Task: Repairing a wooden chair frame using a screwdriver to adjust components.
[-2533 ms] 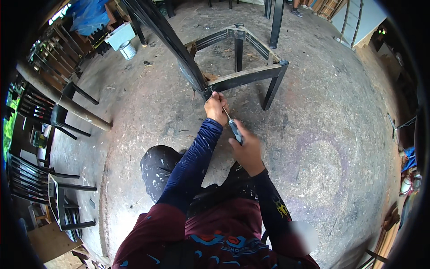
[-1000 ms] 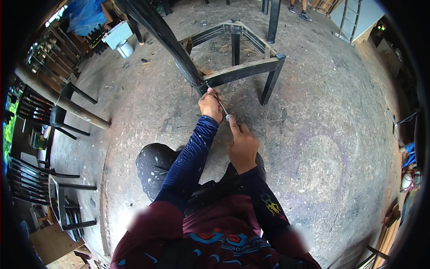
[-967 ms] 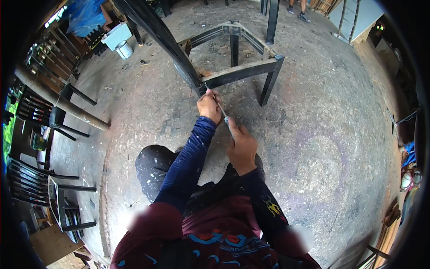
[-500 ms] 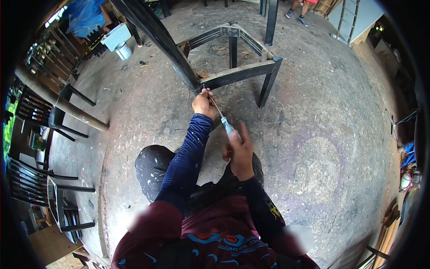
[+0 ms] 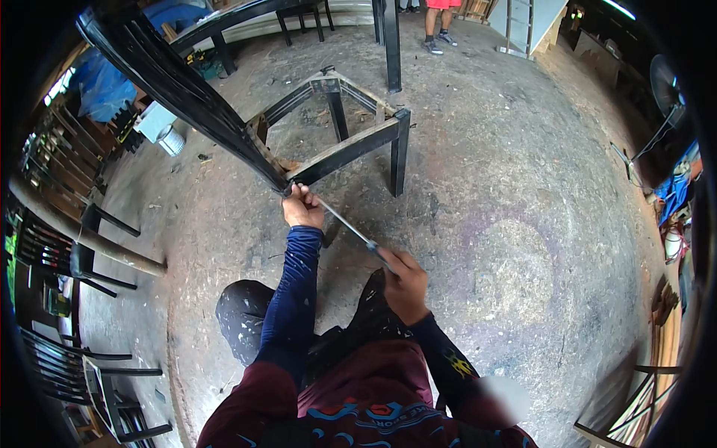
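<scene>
A black wooden chair frame (image 5: 347, 151) without a seat stands in front of me, its slatted back (image 5: 175, 86) leaning to the upper left. My left hand (image 5: 302, 207) is at the corner where the near side rail meets the back post. Its fingers are pinched there, and whatever they hold is too small to make out. My right hand (image 5: 407, 285) is closed round the handle of a screwdriver (image 5: 349, 225). The long metal shaft slants up to the left, with its tip end beside my left fingers. Whether the tip touches anything is hidden.
Black slat-back chairs (image 5: 56, 366) stand along the left, near a round pole (image 5: 89, 243). A perforated metal bucket (image 5: 172, 140) is at the far left. Another person's legs (image 5: 439, 26) show at the back. A fan (image 5: 667, 86) and wood strips (image 5: 661, 336) are at the right.
The view has shifted, so the chair sits lower and further left. My right hand, blurred with fingers loose about the handle before, is now wrapped round it. My left hand stays at the corner.
</scene>
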`<state>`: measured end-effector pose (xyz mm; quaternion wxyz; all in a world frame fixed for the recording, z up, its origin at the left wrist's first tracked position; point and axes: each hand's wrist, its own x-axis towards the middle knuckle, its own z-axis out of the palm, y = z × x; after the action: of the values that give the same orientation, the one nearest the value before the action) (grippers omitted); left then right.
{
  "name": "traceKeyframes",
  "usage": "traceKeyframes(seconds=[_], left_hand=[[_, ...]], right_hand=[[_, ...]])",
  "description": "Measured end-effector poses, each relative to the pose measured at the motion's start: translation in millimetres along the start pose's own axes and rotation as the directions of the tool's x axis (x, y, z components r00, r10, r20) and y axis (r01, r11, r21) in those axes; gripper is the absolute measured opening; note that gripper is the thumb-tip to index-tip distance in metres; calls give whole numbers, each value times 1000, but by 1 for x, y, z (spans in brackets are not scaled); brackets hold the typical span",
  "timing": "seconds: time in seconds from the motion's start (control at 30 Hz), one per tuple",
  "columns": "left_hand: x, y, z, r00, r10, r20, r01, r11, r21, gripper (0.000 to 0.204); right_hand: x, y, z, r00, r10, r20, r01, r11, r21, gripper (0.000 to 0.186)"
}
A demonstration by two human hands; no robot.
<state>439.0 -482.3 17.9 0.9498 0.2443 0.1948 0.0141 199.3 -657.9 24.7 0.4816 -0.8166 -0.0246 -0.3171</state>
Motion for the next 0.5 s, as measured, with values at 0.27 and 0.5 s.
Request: traceKeyframes(seconds=[0.27,0.5], left_hand=[[-7,-26,-35,970,-209,126,203,978,56,19],[30,-78,-201,842,-293,-453,503,729,464,21]], right_hand=[[-102,47,-43,892,447,-71,-432,888,160,43],[-134,66,-53,798,600,-55,-582,791,187,49]])
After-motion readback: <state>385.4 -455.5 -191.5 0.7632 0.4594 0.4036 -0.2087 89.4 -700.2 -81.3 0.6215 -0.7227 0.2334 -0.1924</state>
